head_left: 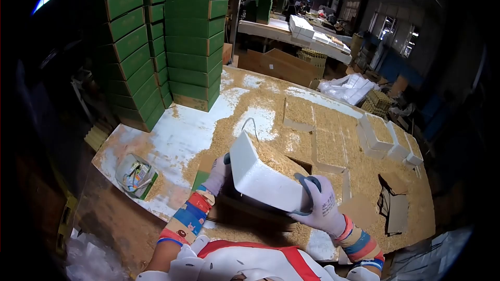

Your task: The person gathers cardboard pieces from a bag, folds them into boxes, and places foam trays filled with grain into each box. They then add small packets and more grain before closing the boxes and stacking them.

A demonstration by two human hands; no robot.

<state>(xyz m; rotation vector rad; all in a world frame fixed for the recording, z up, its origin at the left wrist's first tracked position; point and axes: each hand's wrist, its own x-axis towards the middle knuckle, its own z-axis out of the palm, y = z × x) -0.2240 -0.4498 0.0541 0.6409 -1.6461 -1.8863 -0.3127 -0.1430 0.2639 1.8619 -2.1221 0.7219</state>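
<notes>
I hold a white foam box [260, 174] tilted in front of me, its open top showing tan husk-like fill. My right hand [320, 205], in a pale glove with a grey palm, grips the box's near right corner. On the box's left side, my left hand [217, 173], gloved too, is partly hidden behind it. Both forearms wear colourful patterned sleeves. Under the box sits a brown cardboard carton [250, 213], mostly hidden. Loose tan fill [312, 125] covers much of the white table [182, 130].
Tall stacks of green cartons [195, 36] stand at the table's far left. Several filled white foam boxes [385, 138] line the right side. A small plastic bag [136, 176] lies near the left edge. Flat cardboard pieces [393, 205] lie at right. More tables stand behind.
</notes>
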